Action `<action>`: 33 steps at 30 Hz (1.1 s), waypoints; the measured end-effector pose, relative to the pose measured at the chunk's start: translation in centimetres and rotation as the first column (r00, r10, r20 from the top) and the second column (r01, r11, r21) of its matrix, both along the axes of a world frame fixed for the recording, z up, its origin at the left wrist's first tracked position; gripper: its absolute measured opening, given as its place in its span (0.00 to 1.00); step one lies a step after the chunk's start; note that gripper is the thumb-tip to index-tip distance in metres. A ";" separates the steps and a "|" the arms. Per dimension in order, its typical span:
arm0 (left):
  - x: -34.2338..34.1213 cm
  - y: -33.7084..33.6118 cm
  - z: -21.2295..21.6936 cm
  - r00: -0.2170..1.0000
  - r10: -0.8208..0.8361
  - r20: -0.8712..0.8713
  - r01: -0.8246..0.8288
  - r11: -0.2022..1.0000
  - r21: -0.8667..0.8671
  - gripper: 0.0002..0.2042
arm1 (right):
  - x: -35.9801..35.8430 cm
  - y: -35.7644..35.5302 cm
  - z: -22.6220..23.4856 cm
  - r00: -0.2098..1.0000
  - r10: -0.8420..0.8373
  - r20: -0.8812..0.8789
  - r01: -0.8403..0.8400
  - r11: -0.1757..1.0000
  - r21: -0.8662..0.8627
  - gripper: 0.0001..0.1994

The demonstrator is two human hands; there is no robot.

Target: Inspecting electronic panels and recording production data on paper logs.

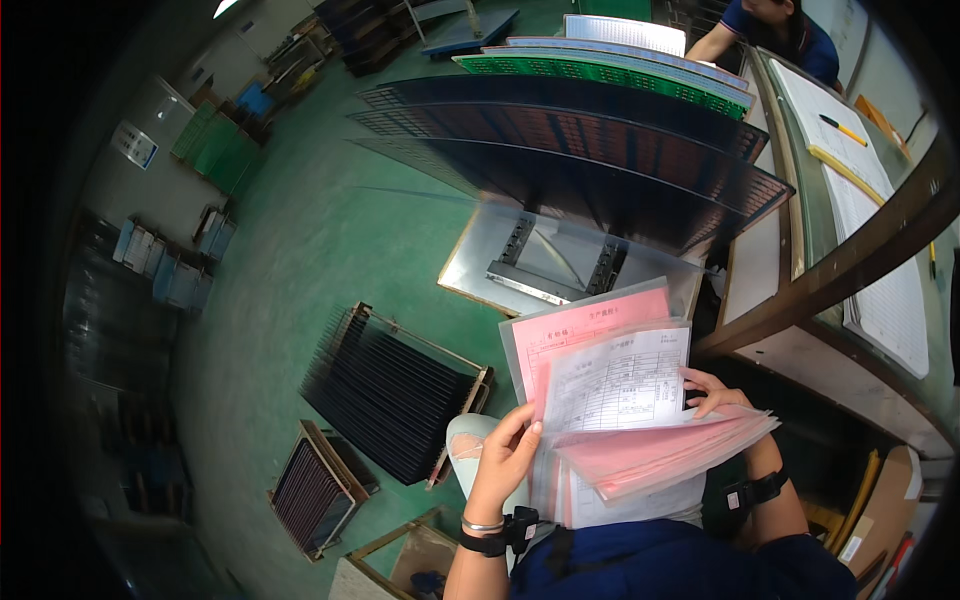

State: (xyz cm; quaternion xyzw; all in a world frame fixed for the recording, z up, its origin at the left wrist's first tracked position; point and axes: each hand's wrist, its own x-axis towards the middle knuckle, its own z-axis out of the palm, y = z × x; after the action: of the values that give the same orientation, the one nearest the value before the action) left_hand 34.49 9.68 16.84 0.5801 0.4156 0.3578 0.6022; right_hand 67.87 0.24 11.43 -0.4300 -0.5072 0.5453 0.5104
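I hold a stack of clear plastic sleeves with pink and white forms (610,390) in front of me. My left hand (503,458) grips the stack's left edge, thumb on top of a white printed sheet (620,382). On the right side, my right hand (712,392) has its fingers between the sheets, lifting the upper ones off the fanned pink pages (660,455) below. Both wrists wear dark bands.
Large dark panels (560,150) and green ones (600,70) stand in a slotted rack ahead. Racks of dark boards (385,390) sit on the green floor (300,250) at left. A desk with papers (860,190) runs along the right, another person (770,25) behind it.
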 end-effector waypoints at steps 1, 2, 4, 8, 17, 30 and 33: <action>-0.2 0.2 0.1 0.992 -0.052 -0.114 0.057 0.998 0.042 0.13 | 0.1 0.0 0.0 1.000 -0.019 -0.006 0.019 1.000 -0.006 0.06; -0.1 0.3 0.2 0.993 -0.047 -0.108 0.051 0.998 0.040 0.13 | 0.2 0.0 0.0 0.999 -0.038 -0.011 0.038 0.999 -0.013 0.06; 0.1 0.6 0.4 0.990 -0.129 -0.062 0.136 0.982 0.128 0.08 | 0.4 0.0 0.1 0.998 -0.058 -0.005 0.057 0.998 -0.019 0.06; -0.1 0.7 0.5 0.991 -0.127 -0.045 0.128 0.992 0.013 0.07 | -0.7 1.0 1.6 0.979 -0.194 0.058 0.195 0.981 -0.010 0.05; -0.4 1.0 -0.6 0.977 -0.118 0.176 0.133 0.988 -0.076 0.09 | -0.1 2.0 1.3 0.987 -0.124 -0.105 0.118 0.991 -0.056 0.05; 0.5 0.7 -0.6 0.973 -0.226 0.055 0.228 0.972 -0.047 0.33 | 0.9 -0.4 2.4 0.991 -0.024 0.131 0.065 0.945 -0.322 0.21; 1.2 -0.1 -2.4 0.999 0.032 0.027 -0.029 0.994 -0.104 0.32 | 0.8 -1.2 1.6 0.906 0.311 0.286 -0.262 0.945 -0.198 0.19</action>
State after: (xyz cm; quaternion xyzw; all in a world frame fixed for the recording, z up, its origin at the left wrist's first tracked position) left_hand 35.71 9.55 14.41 0.5364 0.4337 0.3533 0.6319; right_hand 68.72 -0.99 13.01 -0.4701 -0.5956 0.5769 0.3026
